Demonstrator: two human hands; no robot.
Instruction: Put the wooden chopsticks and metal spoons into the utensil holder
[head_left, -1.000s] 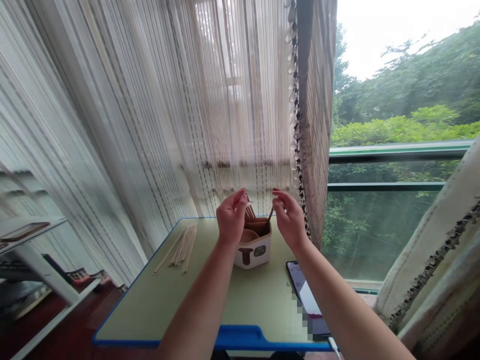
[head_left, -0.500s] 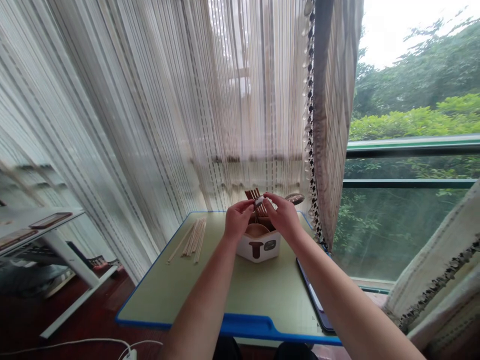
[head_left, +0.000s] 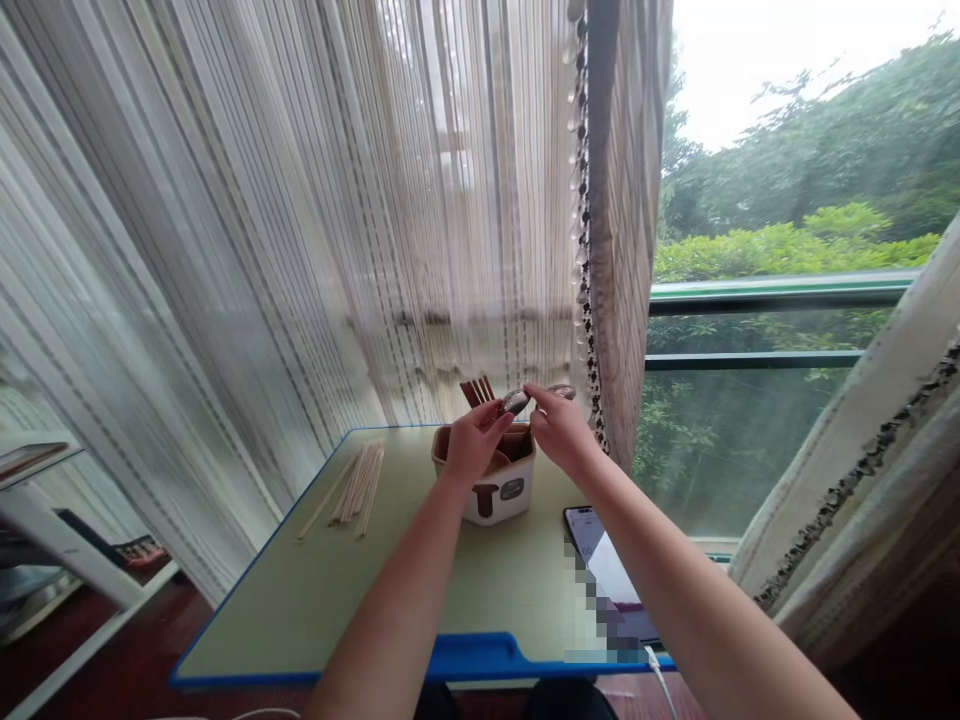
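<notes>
A shiny metal spoon [head_left: 514, 402] is held above the utensil holder, pinched by the fingertips of my left hand [head_left: 471, 446]. From the other side, my right hand [head_left: 562, 428] has its index finger and thumb closed at the spoon's edge. Under the hands stands a white and brown utensil holder [head_left: 495, 505] with open compartments. Brown chopsticks [head_left: 477, 391] stick up at its back left. Behind my right hand the head of another metal utensil [head_left: 561, 391] shows in part; its handle is hidden.
Several pale wooden sticks [head_left: 358, 490] lie in a loose bundle on the green, blue-edged table [head_left: 255, 600]. A phone [head_left: 611, 570] with a white cable [head_left: 660, 680] lies under my right forearm. Curtains [head_left: 300, 250] hang behind, with a window railing [head_left: 750, 360] at right.
The view has shifted to the right, so the table and holder appear further left. The spoon's bowl now shows more between my hands, and more of the phone is visible.
</notes>
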